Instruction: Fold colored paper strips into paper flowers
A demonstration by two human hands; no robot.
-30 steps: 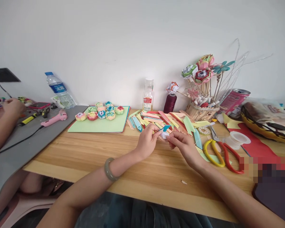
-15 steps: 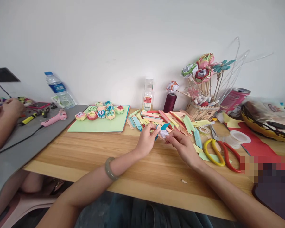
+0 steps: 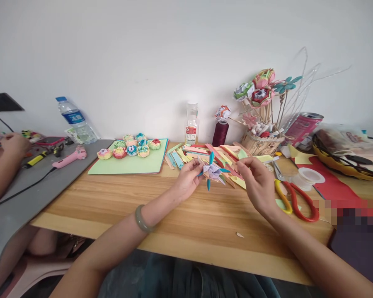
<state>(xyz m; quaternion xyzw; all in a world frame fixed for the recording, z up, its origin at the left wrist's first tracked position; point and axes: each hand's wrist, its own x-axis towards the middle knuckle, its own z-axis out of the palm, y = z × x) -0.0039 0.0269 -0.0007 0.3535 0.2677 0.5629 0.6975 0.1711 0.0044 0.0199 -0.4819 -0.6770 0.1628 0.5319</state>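
My left hand pinches a folded paper flower at its left side, above the wooden table. Lilac petals fill the flower's middle and pointed blue ones stick out around it. To its right, my right hand is raised with the thumb and fingers pressed together, apart from the petals. What these fingers hold, if anything, is too small to make out. Behind both hands lies a heap of folded paper strips in several colours. Scissors with red and yellow handles rest to the right of my right hand.
Several finished paper flowers sit on a green sheet. Against the wall stand a clear bottle, a maroon thread spool and a flower basket. A pink glue gun lies left, near another person's hand.
My right hand has drawn away to the right from the flower. In my left hand the flower has turned, and its lilac and blue petals now show spread out.
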